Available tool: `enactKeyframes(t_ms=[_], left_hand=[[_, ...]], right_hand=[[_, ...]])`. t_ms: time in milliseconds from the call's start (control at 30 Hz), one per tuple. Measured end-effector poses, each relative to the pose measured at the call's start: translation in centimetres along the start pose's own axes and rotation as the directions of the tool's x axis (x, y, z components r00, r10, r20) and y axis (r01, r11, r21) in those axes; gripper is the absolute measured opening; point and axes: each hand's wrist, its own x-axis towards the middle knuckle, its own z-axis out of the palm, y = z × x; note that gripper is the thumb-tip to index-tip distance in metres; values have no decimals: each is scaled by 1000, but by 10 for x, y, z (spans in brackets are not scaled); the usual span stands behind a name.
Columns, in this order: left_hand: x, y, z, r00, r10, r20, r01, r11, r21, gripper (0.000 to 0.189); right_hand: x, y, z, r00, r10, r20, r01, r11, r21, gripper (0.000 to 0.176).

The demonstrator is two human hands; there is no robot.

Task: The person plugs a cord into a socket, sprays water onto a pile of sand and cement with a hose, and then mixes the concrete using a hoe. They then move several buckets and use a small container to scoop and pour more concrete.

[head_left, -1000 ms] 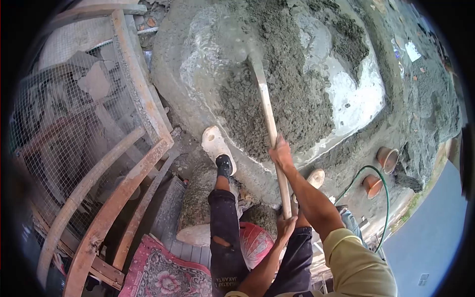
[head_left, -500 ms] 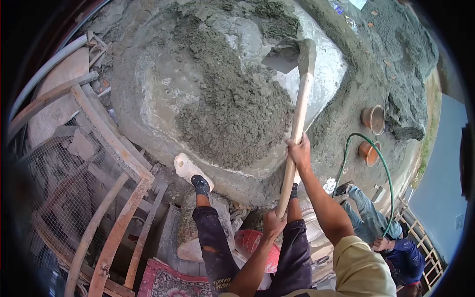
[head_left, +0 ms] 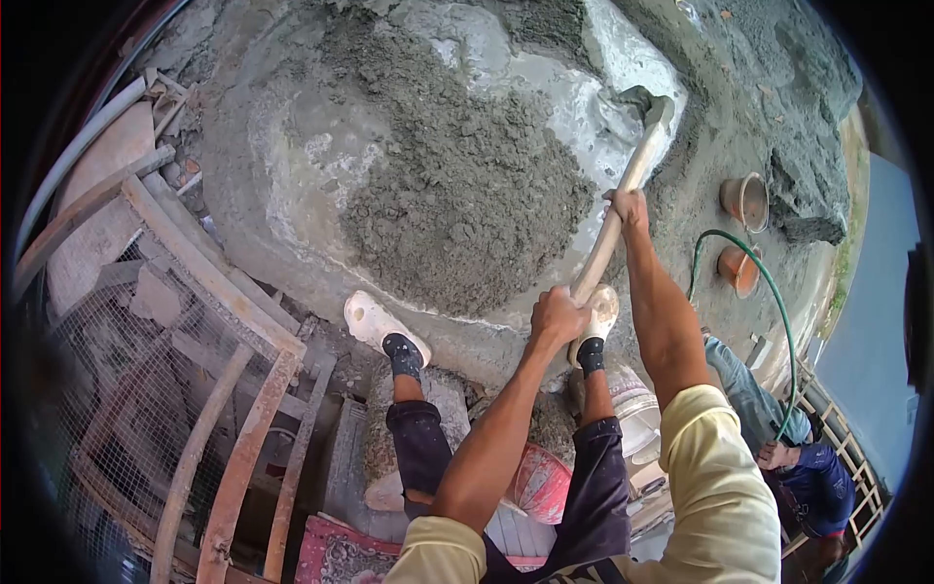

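Note:
A hoe [head_left: 605, 245] slants across the wet ground, its long wooden handle held in both my hands. My left hand [head_left: 559, 316] is wrapped round the handle's near end, above my right shoe. Farther up the shaft, my right hand [head_left: 628, 209] grips it too. The hoe's head rests at the pale wet slurry [head_left: 595, 122], where its blade is mostly hidden. Left of the slurry lies a heap of rough grey mortar mix [head_left: 467, 209] in a shallow basin.
Two buckets [head_left: 744, 201] stand on the right. Near them a person [head_left: 817, 487] holds a green hose [head_left: 775, 297]. On the left are a wooden frame [head_left: 219, 268] and wire mesh [head_left: 122, 389]. A red bucket [head_left: 538, 484] is below my legs.
The hoe's head has moved right and down into the slurry; before, its blade showed above it. Both my hands have moved forward, the left one most.

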Motion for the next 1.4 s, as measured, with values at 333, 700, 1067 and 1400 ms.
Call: enactKeyframes(t_ms=[333, 700, 1067, 1400], left_hand=[[-192, -147, -130, 1000, 4, -23, -5, 997, -76, 25], [-413, -173, -156, 957, -212, -200, 233, 968, 91, 15], [-166, -138, -19, 963, -18, -269, 14, 1000, -16, 19], [-54, -56, 4, 916, 84, -391, -188, 953, -236, 18]], right_hand=[[-216, 52, 129, 965, 177, 192, -235, 912, 337, 7], [-441, 30, 102, 907, 317, 278, -418, 765, 491, 15], [-170, 66, 101, 967, 98, 236, -156, 958, 242, 6], [-67, -73, 79, 942, -273, 193, 247, 957, 150, 15]])
